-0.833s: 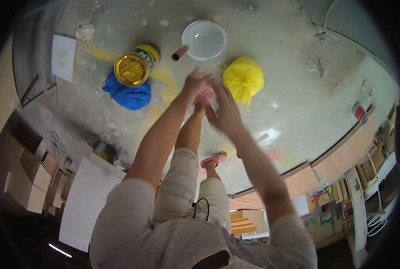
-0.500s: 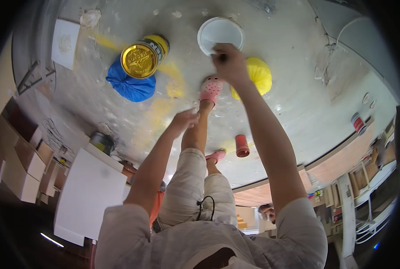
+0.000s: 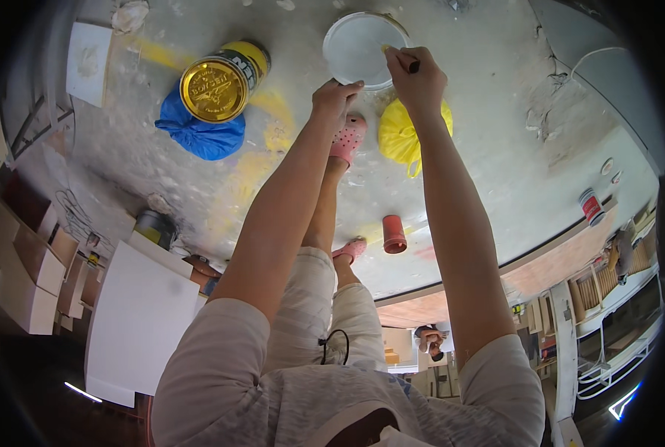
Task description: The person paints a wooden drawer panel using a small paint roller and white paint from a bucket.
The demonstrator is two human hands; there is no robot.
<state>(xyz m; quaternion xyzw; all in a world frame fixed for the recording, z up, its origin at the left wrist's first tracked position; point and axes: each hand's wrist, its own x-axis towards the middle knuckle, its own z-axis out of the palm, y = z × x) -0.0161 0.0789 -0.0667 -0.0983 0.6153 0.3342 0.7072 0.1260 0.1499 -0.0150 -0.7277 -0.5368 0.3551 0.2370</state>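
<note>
Rough, paint-stained concrete floor [image 3: 496,171] spreads beneath you. Your right hand [image 3: 422,78] wraps a dark-ended handle [image 3: 414,67] over the far, round tub [image 3: 325,52], pale inside; your left hand [image 3: 336,100] reaches its near rim, pinch indiscernible. Crinkled yellow plastic bag [image 3: 399,134] sits near-right; gold-lidded can [image 3: 215,89], left.

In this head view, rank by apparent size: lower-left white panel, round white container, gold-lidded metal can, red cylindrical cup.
1. Lower-left white panel
2. Round white container and gold-lidded metal can: too alike to rank
3. Red cylindrical cup, smallest
</note>
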